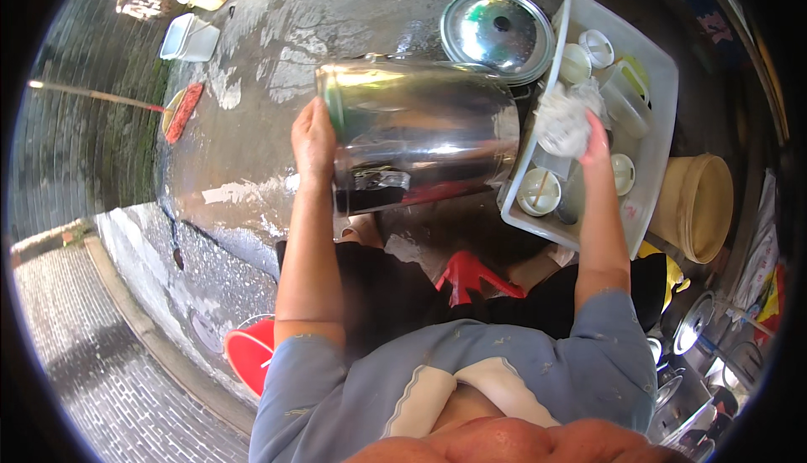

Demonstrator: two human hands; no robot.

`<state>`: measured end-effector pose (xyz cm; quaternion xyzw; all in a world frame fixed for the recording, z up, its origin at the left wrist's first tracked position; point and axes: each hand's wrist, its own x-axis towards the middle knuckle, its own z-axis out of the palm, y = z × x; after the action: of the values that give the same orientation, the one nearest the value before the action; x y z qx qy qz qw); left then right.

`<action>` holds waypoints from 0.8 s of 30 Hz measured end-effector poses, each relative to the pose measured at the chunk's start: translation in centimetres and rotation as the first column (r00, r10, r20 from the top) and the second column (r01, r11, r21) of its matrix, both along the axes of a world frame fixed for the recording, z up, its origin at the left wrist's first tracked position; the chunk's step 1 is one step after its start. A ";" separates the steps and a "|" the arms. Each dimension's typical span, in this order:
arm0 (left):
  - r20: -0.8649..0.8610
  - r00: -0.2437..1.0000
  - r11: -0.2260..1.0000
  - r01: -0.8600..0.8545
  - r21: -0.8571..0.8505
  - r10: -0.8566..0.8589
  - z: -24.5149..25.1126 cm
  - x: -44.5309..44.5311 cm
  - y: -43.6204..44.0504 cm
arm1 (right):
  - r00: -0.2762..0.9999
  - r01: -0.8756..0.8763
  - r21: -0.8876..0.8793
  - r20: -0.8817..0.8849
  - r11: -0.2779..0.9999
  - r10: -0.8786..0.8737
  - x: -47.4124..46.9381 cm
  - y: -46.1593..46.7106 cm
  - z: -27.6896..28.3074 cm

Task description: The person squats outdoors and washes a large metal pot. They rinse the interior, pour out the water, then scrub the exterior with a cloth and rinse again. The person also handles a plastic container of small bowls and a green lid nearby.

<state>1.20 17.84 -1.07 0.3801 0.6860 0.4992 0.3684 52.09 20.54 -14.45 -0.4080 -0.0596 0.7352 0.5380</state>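
A large, shiny stainless-steel cylindrical pot (422, 129) lies on its side before me. My left hand (314, 138) grips its left end, with the thumb and fingers at the edge. In my right hand (596, 140) is a crumpled white cloth (563, 124), apart from the pot and over the near side of a translucent plastic tub (663, 116). Inside that tub are a clear plastic jug (625, 100), several white strainer-like cups, one of them a round white cup (539, 191), and a green item partly hidden behind the jug.
A round metal lid (498, 31) with a black knob lies beyond the pot. To the right stands a beige bucket (706, 208). A red plastic stool (470, 277) shows between my legs, and a red bucket (249, 353) is at left. Farther off are a broom (184, 113) and a white bin (192, 37).
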 end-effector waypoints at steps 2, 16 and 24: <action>-0.025 1.000 0.999 0.012 0.041 -0.011 -0.3 -0.3 -0.4 | 0.915 -0.220 0.088 0.363 0.971 0.175 -8.4 4.1 2.6; 0.585 0.807 0.996 -0.094 -0.008 0.081 -1.2 -2.5 -1.7 | 0.215 -0.824 0.262 0.965 0.502 -0.152 -41.1 0.2 15.2; 0.680 0.721 0.991 -0.106 -0.082 0.134 -1.0 -1.2 -2.4 | -0.095 -0.604 -0.018 0.994 0.797 -0.050 -27.6 2.2 10.0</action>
<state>-0.03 15.41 -2.10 0.1175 0.5343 0.6140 0.5690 24.48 22.73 -4.41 -0.6397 -0.6775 0.2801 0.2309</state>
